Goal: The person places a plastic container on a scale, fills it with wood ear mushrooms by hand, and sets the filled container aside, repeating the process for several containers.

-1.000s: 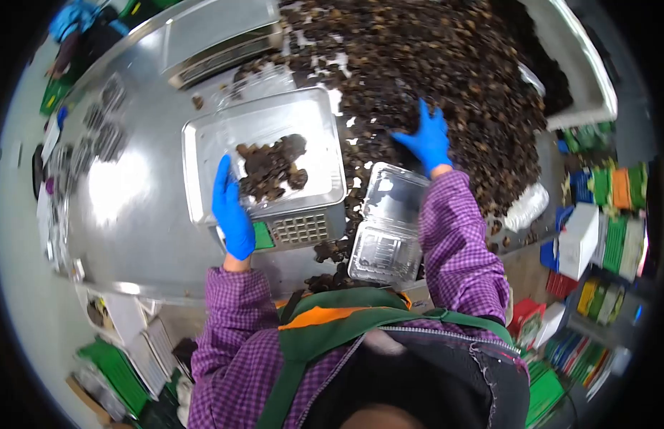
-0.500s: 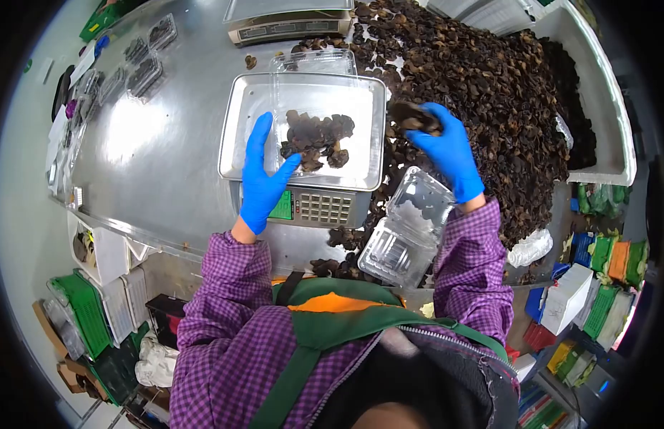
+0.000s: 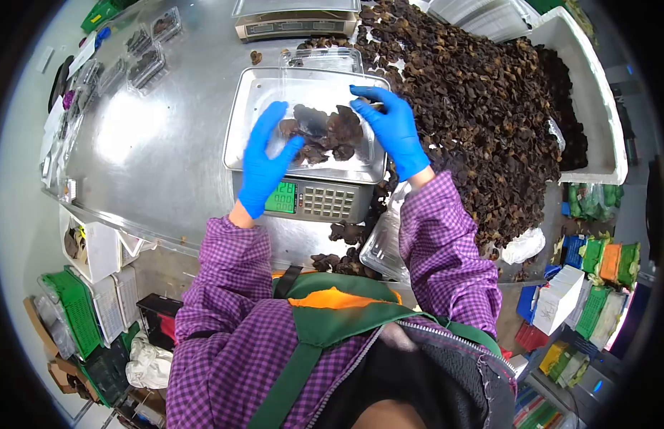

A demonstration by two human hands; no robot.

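Note:
My left hand point(image 3: 264, 163), in a blue glove, is open with thumb and fingers apart at the left side of a clear plastic clamshell box point(image 3: 321, 171). Dark wood ear mushrooms point(image 3: 323, 130) lie in the box, on the metal pan point(image 3: 239, 107) of a digital scale point(image 3: 328, 201). Over the right side of the pan, my right hand point(image 3: 393, 129), gloved alike, has its fingers apart above the mushrooms and appears to grip nothing. The scale's green display point(image 3: 282, 197) is lit.
A large heap of wood ears point(image 3: 482, 121) covers the table's right side, beside a white foam box point(image 3: 607, 129). Another clamshell point(image 3: 386, 247) lies partly under my right sleeve. A second scale point(image 3: 296, 25) stands behind; filled boxes point(image 3: 146, 66) sit far left.
My right hand has moved left from the heap to over the pan, letting go of its wood ears. The pile in the box is larger. My left hand stays beside it.

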